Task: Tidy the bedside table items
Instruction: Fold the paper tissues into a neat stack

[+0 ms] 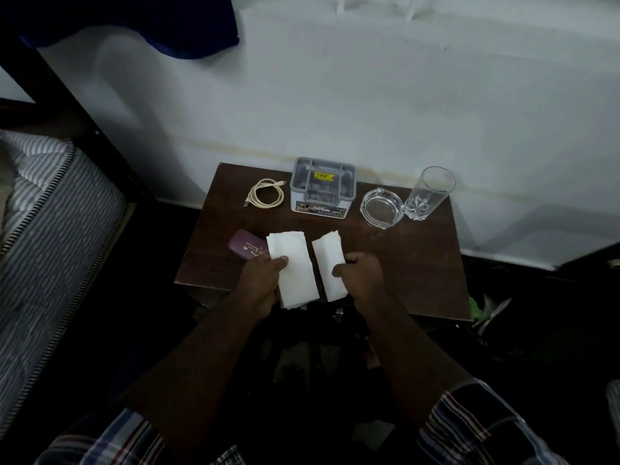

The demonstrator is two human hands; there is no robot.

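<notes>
Two stacks of white tissues are held over the front of the dark wooden bedside table [419, 263]. My left hand [260, 280] grips the wider left tissue stack [295, 266]. My right hand [360, 273] grips the narrower right tissue stack [330, 263], a small gap between the two. A purple spectacle case [246, 248] lies partly hidden behind my left hand. At the back stand a grey compartment organiser box [322, 189], a coiled white cable [265, 193], a glass ashtray [382, 206] and a tall drinking glass [429, 193].
A white wall [369, 95] runs right behind the table. A striped mattress [43, 229] on a dark bed frame lies to the left. Dark floor with clutter and green items [483, 310] lies to the right of the table.
</notes>
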